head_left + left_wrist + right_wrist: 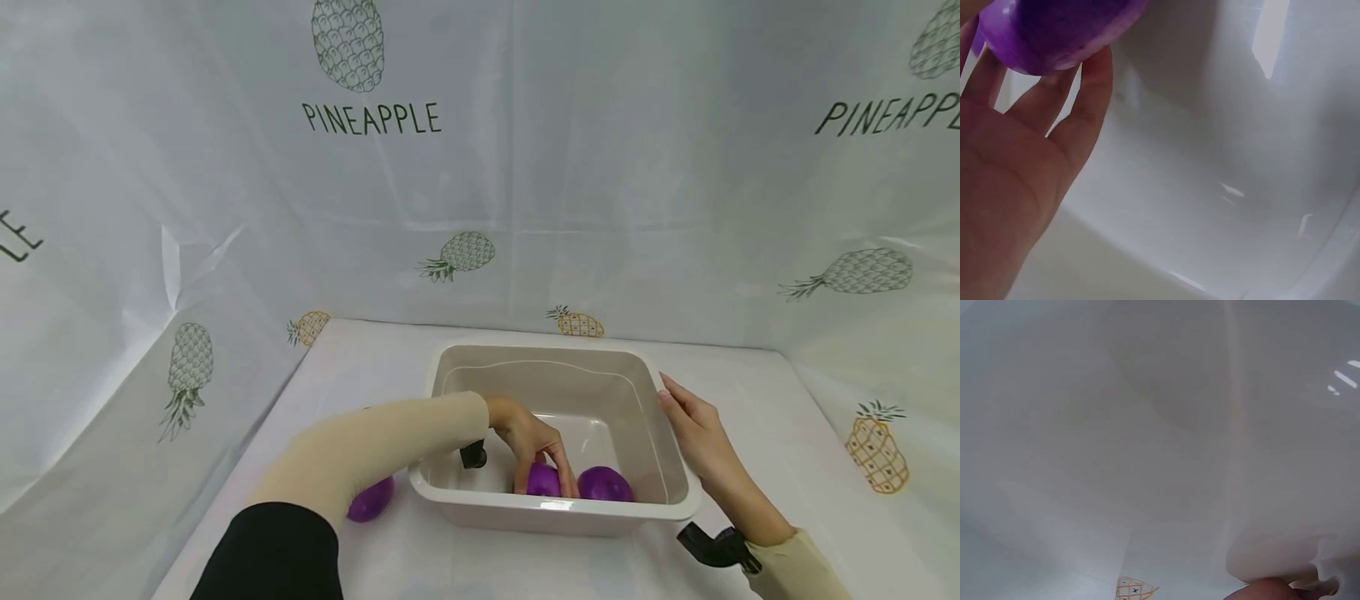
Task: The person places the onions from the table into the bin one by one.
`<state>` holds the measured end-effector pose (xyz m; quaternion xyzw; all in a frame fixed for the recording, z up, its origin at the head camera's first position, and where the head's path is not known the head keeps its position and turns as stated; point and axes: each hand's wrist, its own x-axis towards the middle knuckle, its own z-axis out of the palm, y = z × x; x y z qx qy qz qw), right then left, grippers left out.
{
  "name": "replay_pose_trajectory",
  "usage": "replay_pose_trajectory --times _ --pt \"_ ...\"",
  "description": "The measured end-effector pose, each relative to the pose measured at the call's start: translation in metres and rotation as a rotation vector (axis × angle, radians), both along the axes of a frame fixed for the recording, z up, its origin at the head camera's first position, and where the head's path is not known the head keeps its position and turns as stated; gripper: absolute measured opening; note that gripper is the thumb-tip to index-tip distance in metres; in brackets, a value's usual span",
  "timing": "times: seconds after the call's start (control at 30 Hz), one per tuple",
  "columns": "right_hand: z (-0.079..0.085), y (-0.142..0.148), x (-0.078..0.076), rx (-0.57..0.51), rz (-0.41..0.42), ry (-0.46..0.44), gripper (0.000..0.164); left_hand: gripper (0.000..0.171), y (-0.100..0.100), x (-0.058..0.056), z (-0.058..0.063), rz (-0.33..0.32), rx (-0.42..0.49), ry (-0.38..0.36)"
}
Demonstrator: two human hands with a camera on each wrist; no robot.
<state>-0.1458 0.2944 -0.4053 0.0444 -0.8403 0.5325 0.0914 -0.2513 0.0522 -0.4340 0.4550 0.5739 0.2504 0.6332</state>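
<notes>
My left hand (528, 437) reaches down into a beige plastic basin (525, 523). Its fingers curl round a smooth purple rounded thing (543, 480); the left wrist view shows this purple thing (1060, 28) against the fingertips, its top cut off by the frame. A second purple round thing (605, 483) lies just right of that hand, inside the basin near the front wall. At the basin's right rim, my right hand (701, 429) grips the edge, with some fingers hidden. Only a bit of the right hand (1266, 590) shows in the right wrist view.
Another purple rounded thing (371, 500) lies on the white table (375, 358), left of the basin and partly behind the left forearm. A pale sheet (600, 183) printed with pineapples hangs at the back and sides. Black camera mounts (720, 546) sit at the wrists.
</notes>
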Motion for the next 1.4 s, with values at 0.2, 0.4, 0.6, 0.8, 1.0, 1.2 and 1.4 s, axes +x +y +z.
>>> replay_pose_trajectory --times 0.2,0.4,0.6,0.8,1.0,1.2,1.4 --pt "0.001 0.001 0.0 -0.004 -0.003 0.017 0.052 0.064 0.003 -0.002 -0.004 0.01 -0.008 0.024" --pt "0.001 0.001 0.001 -0.006 -0.006 0.029 0.051 0.062 0.002 -0.002 -0.005 0.022 -0.011 0.017" --pt "0.001 0.0 0.0 -0.004 -0.001 0.026 0.052 0.061 0.002 -0.003 -0.003 0.014 0.004 0.045" --pt "0.0 -0.001 -0.001 -0.01 -0.002 0.025 0.051 0.057 0.001 -0.007 0.006 0.01 0.007 0.055" --pt "0.0 -0.001 0.0 0.001 0.006 0.007 0.052 0.053 0.001 -0.014 0.024 0.002 -0.006 0.1" --pt "0.0 -0.001 0.0 -0.004 0.01 -0.011 0.051 0.054 -0.009 -0.023 0.048 0.033 0.009 0.131" --pt "-0.001 -0.001 0.001 -0.003 0.009 -0.016 0.052 0.051 -0.031 -0.034 0.086 0.097 0.068 0.16"
